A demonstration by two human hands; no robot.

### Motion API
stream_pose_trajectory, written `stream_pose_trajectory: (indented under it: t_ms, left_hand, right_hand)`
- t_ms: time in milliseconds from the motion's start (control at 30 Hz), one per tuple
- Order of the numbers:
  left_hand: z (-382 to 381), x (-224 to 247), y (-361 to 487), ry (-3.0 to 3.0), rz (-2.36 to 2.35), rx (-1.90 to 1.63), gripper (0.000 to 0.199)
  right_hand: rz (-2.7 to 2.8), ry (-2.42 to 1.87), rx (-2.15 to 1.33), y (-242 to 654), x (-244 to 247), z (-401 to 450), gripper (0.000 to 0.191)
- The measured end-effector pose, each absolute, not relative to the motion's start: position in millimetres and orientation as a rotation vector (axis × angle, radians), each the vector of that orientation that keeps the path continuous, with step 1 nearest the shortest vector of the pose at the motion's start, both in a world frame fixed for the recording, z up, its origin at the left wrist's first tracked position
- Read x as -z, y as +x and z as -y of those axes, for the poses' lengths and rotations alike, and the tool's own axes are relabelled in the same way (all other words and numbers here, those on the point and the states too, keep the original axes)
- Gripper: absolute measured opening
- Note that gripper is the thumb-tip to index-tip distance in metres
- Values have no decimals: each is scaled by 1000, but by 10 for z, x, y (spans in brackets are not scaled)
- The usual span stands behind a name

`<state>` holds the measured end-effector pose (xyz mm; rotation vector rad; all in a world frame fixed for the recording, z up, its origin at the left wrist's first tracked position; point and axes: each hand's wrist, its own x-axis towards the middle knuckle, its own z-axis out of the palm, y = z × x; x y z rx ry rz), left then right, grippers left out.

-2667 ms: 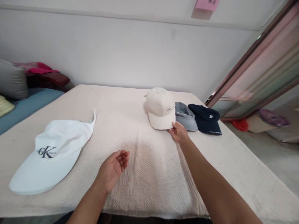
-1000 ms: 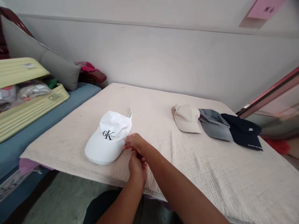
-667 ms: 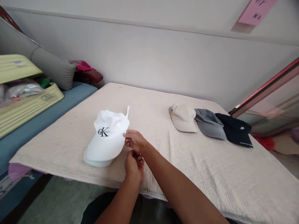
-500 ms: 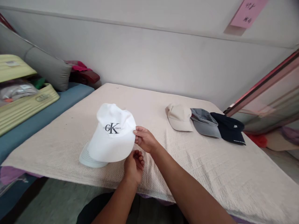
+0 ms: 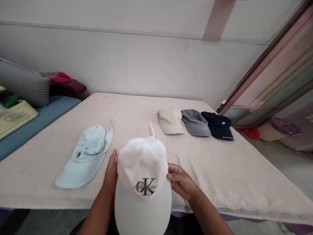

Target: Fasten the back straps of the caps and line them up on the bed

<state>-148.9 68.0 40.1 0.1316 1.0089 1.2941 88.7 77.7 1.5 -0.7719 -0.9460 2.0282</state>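
A white baseball cap (image 5: pixel 141 156) with dark "CK" lettering is held up at the near edge of the bed, brim toward me. My right hand (image 5: pixel 182 181) pinches its right side between thumb and fingers. On the cap's left side is my left hand (image 5: pixel 111 169), thumb up along the edge; its other fingers are hidden behind the cap. To the left, a pale blue cap (image 5: pixel 84 156) lies on the cover with its strap trailing. Farther back on the right lie a beige cap (image 5: pixel 170 120), a grey cap (image 5: pixel 195 122) and a navy cap (image 5: pixel 217 125), side by side.
The caps rest on a bed with a cream cover (image 5: pixel 132 107). At the left are a grey cushion (image 5: pixel 24 81) and an open yellow suitcase (image 5: pixel 18 117). A wall runs behind, and a framed glass panel (image 5: pixel 274 71) stands at the right.
The white cap has moved right and nearer to me, uncovering the pale blue cap. My left hand has come up to its left side. The view has shifted right.
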Motion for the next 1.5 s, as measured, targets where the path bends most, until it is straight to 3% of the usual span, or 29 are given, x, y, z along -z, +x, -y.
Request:
stream_pose_trajectory:
  t_ms: [200,300,567,800,967,1233,1500]
  left_hand:
    - [-750,-369,-1357,266,-1179,-1239,35]
    - [-700,-338,-1302,376,-1096,-1263,46]
    - [-448,-358,-893,555,-886,-948,37]
    - [-447,-208,-705,596,-980,-892,25]
    - [-562,-202,-656,675,-961,-875,37]
    - [-633,-111,-674,659,-914,-929,39]
    - [-588,-170,-709,607,-968,-1005,32]
  right_hand:
    - [1252,-773,-2183,1209,9,-838,12]
    - [1240,-707,-2214,1307,-26,-893,22]
    - [966,-479,-2048,1498,-268,-872,48]
    - [951,-729,-2007,1663,-271,-894,13]
    - [985,-786,-1907,1679,-258,-927,28]
    - [1083,-845,-1957,1581,-271,-935,12]
    - [1086,-826,-1968,1500,-240,-945,28]
